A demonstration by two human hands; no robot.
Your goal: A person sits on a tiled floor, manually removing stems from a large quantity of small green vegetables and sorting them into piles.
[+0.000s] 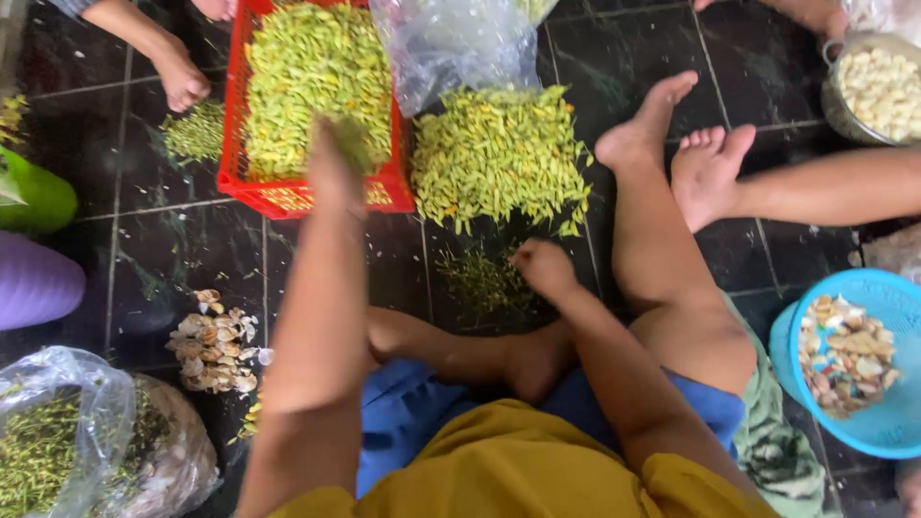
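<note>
Two hands (336, 168) (542, 267) working over a dark tiled floor (182, 254): left hand raised above the front edge of one red crate (288, 197), closed on a small blurred bunch of green stems (350, 142); right hand lying low on the floor, fingers curled, touching a thin scatter of green bits (480, 283); whether pinching any, cannot tell. Three heaps of yellow-green buds showing: one filling the crate (307, 67), one piled loose on the floor (499, 153) just right of the crate, one small one (197, 132) left of the crate beside another person's hand (182, 82). Buds looking slim, short, pale yellow with green ends. Two clear plastic bags: one (451, 43) sagging over the crate's right corner and the loose pile, one (67, 422) at lower left holding green trimmings. One little heap of pale papery peels (216, 341) lying near the left elbow. One blue basket (887, 422) of peels at right, one metal pot (878, 86) of white cloves at upper right. Two bare feet (672, 144) of another person resting just right of the loose pile, crowding that side.
</note>
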